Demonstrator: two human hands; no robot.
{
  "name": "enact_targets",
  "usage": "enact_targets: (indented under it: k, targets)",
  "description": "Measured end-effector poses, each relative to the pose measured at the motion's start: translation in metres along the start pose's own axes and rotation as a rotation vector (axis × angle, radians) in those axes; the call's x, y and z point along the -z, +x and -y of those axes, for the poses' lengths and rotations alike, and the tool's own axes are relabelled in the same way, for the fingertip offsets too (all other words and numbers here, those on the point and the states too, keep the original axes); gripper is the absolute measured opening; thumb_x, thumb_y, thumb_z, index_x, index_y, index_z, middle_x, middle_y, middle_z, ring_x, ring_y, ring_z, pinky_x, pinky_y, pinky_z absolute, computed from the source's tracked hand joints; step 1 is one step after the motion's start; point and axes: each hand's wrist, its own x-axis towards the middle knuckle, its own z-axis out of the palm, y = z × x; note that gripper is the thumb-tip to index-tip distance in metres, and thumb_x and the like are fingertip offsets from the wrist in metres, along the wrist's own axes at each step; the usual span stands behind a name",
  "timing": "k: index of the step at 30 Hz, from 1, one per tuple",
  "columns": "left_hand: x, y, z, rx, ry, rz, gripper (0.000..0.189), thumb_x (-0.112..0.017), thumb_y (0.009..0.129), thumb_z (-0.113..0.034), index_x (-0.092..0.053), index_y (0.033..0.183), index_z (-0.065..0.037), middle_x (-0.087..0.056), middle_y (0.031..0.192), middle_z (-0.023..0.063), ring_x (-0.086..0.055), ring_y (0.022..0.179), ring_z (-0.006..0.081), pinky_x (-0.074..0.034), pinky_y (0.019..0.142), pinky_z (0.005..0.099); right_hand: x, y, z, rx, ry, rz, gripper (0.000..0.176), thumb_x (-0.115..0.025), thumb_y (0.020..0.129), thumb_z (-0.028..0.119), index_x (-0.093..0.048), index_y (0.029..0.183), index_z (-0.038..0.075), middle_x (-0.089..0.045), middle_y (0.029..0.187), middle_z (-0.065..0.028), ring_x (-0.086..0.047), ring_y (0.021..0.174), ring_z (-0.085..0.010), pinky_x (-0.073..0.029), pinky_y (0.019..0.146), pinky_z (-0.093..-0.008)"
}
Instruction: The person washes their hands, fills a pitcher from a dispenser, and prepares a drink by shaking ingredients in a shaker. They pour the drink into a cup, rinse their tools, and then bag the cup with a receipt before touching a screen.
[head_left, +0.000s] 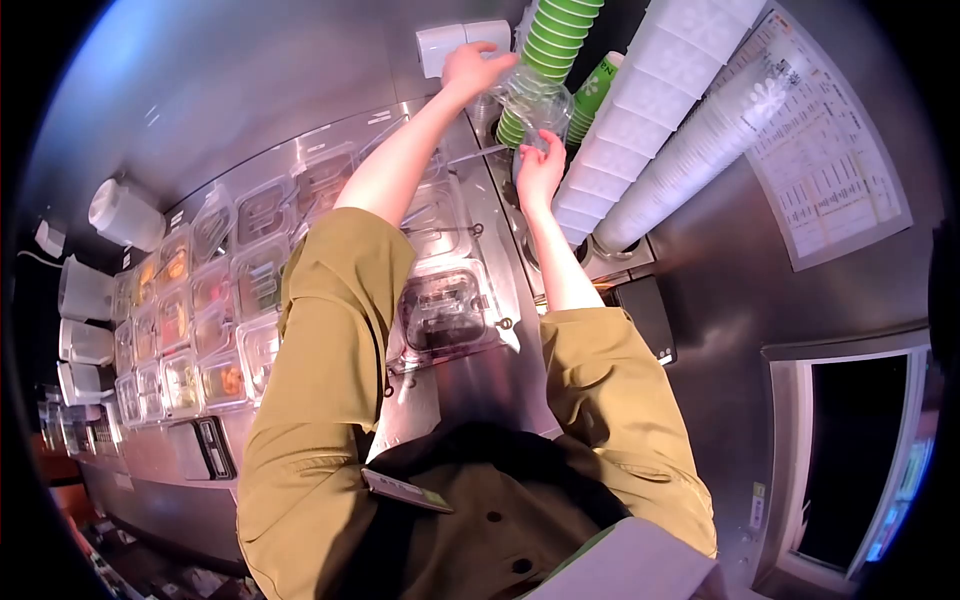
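Note:
A clear plastic container (pixel 537 103), perhaps a lid or bowl, is between my two hands in front of a stack of green cups (pixel 560 35). My left hand (pixel 474 70) reaches up to its upper left side, fingers bent against the plastic. At its lower edge, my right hand (pixel 540 168) has its thumb and fingers curled on it. The green cups show through the clear plastic, so its exact shape is hard to make out. A second green cup stack (pixel 593 98) stands just to the right.
Long stacks of white square containers (pixel 645 110) and white round cups (pixel 690 155) lean on the right. Clear-lidded food bins (pixel 262 215) fill the counter at left. A printed sheet (pixel 835 165) hangs on the steel wall. A white dispenser (pixel 440 48) sits behind my left hand.

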Motion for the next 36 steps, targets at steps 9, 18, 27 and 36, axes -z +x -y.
enact_targets:
  k: [9,18,27,36]
  targets:
    - [-0.008,0.011,-0.068,-0.195,0.328,0.14,0.061,-0.064,0.058,-0.05,-0.061,0.103,-0.009,-0.063,0.088,0.0157,-0.061,0.084,0.0284,-0.047,0.076,0.0353,-0.018,0.005,-0.006,-0.301,0.529,-0.203,0.051,-0.047,0.078,-0.003,-0.03,0.126,-0.007,-0.051,0.113,-0.0191,-0.051,0.101,-0.019,-0.038,0.087,-0.0267]
    - [-0.007,0.003,-0.118,-0.399,0.553,0.097,0.054,-0.061,0.063,-0.046,-0.06,0.104,-0.01,-0.062,0.09,0.0157,-0.061,0.081,0.0308,-0.049,0.073,0.0393,-0.029,0.012,-0.016,-0.372,0.227,-0.284,0.056,-0.046,0.071,-0.003,-0.031,0.125,-0.008,-0.049,0.111,-0.0184,-0.049,0.099,-0.022,-0.036,0.087,-0.0297]
    - [0.117,-0.044,-0.045,-0.088,-0.405,0.114,0.044,-0.047,0.087,-0.031,-0.045,0.12,-0.003,-0.049,0.119,0.0127,-0.05,0.107,0.0234,-0.042,0.091,0.0347,0.136,-0.162,0.052,-0.026,-0.016,0.204,0.028,-0.057,0.077,0.003,-0.054,0.105,0.0,-0.054,0.101,-0.0102,-0.054,0.086,-0.015,-0.044,0.075,-0.0256]
    - [0.208,-0.27,0.122,0.607,-1.76,0.212,0.061,-0.062,0.068,-0.016,-0.039,0.123,-0.003,-0.031,0.128,0.026,-0.03,0.12,0.0394,-0.038,0.093,0.0468,0.397,-0.272,0.013,0.202,-0.848,0.106,0.014,-0.064,0.071,0.004,-0.059,0.084,0.004,-0.053,0.084,-0.0093,-0.055,0.073,-0.023,-0.046,0.064,-0.0302]
